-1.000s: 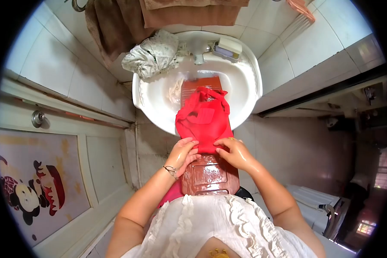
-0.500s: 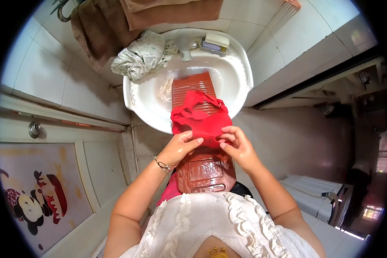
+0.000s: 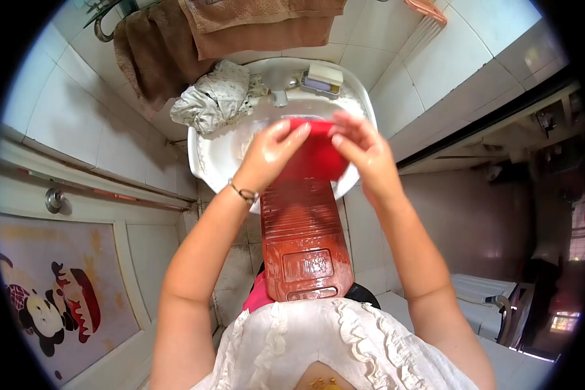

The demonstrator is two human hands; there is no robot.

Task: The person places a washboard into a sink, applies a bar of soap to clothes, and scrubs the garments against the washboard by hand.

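Note:
A wet red cloth (image 3: 315,153) is held up between my two hands, over the upper part of a reddish-brown washboard (image 3: 305,227). My left hand (image 3: 271,153) pinches its upper left edge, thumb pointing right. My right hand (image 3: 365,151) grips the upper right edge with bent, slightly blurred fingers. The washboard's upper end lies over the white sink (image 3: 201,159), and its lower end rests against the white ruffled top. The cloth hides the board's far end.
A patterned cloth (image 3: 212,97) lies on the sink's left rim, beside the faucet (image 3: 278,84). Soap in a dish (image 3: 322,79) sits right of it. Brown towels (image 3: 159,52) hang behind. A door (image 3: 133,260) stands at left.
Both hands have lifted the red cloth and moved it away from the body, toward the faucet. The ridged middle of the washboard, covered before, now shows.

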